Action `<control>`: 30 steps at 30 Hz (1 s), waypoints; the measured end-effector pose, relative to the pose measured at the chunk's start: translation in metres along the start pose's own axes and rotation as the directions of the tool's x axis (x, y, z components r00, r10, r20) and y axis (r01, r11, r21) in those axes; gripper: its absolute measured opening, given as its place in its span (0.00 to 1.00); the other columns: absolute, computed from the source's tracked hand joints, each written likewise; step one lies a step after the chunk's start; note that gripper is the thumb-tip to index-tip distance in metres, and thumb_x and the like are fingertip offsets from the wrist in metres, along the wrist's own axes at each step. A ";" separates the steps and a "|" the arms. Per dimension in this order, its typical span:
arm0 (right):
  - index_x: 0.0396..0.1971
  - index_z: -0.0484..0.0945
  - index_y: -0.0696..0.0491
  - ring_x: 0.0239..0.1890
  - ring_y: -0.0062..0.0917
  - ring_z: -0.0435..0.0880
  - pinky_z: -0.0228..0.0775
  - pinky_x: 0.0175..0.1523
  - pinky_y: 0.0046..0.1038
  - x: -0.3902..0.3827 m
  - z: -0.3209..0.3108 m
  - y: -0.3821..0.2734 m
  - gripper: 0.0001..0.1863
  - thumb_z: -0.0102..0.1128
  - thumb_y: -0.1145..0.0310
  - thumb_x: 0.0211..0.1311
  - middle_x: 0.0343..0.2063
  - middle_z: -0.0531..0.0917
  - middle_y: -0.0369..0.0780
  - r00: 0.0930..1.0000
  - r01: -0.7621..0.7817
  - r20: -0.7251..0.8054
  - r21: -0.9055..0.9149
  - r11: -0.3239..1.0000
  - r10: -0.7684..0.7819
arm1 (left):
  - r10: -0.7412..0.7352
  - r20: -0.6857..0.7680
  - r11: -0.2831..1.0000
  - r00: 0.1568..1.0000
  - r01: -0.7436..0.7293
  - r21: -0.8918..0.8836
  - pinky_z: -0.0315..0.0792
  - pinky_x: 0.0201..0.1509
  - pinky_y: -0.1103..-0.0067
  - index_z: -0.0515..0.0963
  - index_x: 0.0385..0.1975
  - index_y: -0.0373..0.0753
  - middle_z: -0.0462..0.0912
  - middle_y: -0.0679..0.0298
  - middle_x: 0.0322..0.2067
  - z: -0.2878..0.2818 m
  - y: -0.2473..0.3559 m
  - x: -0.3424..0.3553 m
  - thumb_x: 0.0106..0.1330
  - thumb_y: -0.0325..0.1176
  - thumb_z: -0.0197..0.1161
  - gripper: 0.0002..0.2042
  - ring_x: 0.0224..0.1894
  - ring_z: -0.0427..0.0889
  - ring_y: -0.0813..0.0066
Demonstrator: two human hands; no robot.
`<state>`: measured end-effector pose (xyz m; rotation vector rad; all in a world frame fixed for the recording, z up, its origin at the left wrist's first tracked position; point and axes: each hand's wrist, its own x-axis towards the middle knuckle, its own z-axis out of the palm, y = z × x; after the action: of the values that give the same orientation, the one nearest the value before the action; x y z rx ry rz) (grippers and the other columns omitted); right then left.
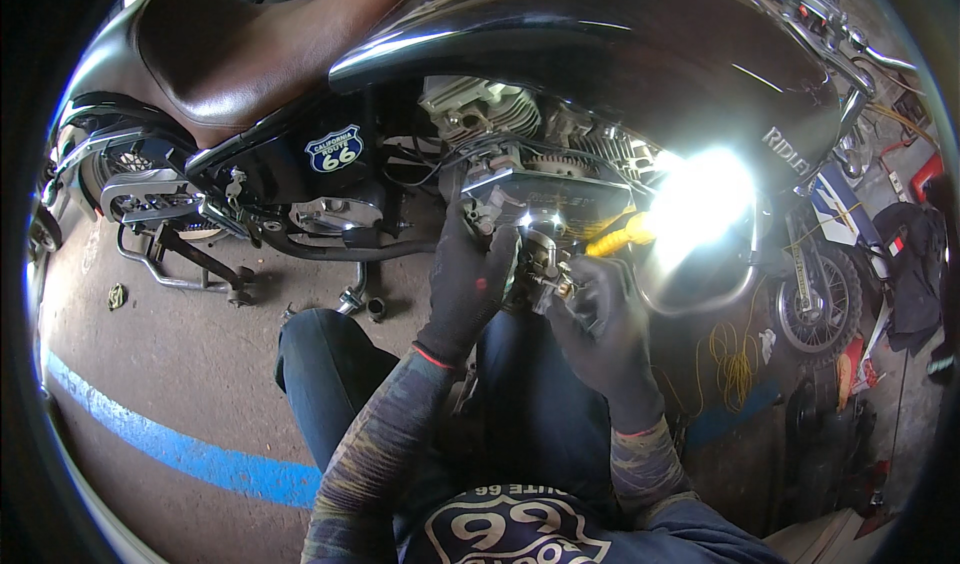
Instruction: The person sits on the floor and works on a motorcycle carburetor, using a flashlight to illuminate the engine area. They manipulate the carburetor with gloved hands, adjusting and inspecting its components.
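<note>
A black motorcycle's engine (480, 114) fills the upper middle, with a bent chrome pipe (545, 244) low on it. My left hand (462, 294), in a dark glove, is closed at the left side of that area; what its fingertips grip is unclear. My right hand (600, 329), also gloved and partly blurred, pinches a small metal fitting (562, 290) just below the pipe. A yellow-handled work light (620, 236) shines brightly beside my right hand, its glare hiding part of the bike.
The brown seat (230, 54) and tank (600, 34) span the top. A stand (200, 279) and loose metal piece (352, 299) are at lower left. My knees frame the work. At right lie a coiled yellow cord (730, 364), spoked wheel (812, 304) and black bag (905, 274).
</note>
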<state>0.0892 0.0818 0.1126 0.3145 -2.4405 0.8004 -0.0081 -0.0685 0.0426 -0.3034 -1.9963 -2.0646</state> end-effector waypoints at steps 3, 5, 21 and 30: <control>0.45 0.81 0.56 0.31 0.30 0.86 0.76 0.36 0.30 -0.002 -0.001 -0.002 0.09 0.67 0.72 0.68 0.38 0.85 0.44 0.990 -0.133 0.035 -0.034 0.991 0.134 | -0.024 0.000 1.000 1.000 0.024 -0.021 0.78 0.47 0.73 0.73 0.54 0.32 0.84 0.58 0.42 0.002 -0.001 0.000 0.72 0.31 0.63 0.15 0.41 0.83 0.74; 0.45 0.81 0.56 0.32 0.29 0.86 0.75 0.36 0.30 -0.002 -0.004 0.000 0.09 0.67 0.73 0.67 0.37 0.85 0.44 0.977 -0.146 0.134 -0.140 0.979 0.165 | -0.016 0.004 0.998 1.000 0.016 -0.057 0.78 0.48 0.73 0.73 0.54 0.32 0.84 0.58 0.42 0.003 -0.002 0.001 0.72 0.30 0.63 0.15 0.41 0.82 0.74; 0.50 0.78 0.54 0.38 0.36 0.86 0.79 0.43 0.36 -0.002 -0.007 0.002 0.15 0.67 0.66 0.68 0.43 0.82 0.45 0.969 -0.203 0.121 -0.102 0.974 0.214 | -0.049 0.030 0.998 0.998 0.050 -0.024 0.79 0.54 0.68 0.66 0.66 0.31 0.85 0.50 0.48 0.002 -0.011 0.003 0.71 0.32 0.65 0.26 0.49 0.85 0.61; 0.51 0.76 0.56 0.34 0.34 0.85 0.79 0.40 0.34 -0.006 -0.005 0.007 0.17 0.69 0.68 0.67 0.42 0.82 0.45 0.993 -0.101 0.066 -0.028 0.995 0.103 | -0.095 0.038 0.995 0.995 0.096 -0.020 0.78 0.58 0.63 0.68 0.66 0.31 0.85 0.46 0.51 0.001 -0.013 0.001 0.70 0.37 0.66 0.28 0.52 0.87 0.51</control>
<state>0.0939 0.0905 0.1095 0.2123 -2.5441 0.8149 -0.0132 -0.0676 0.0310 -0.2572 -2.0486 -2.1547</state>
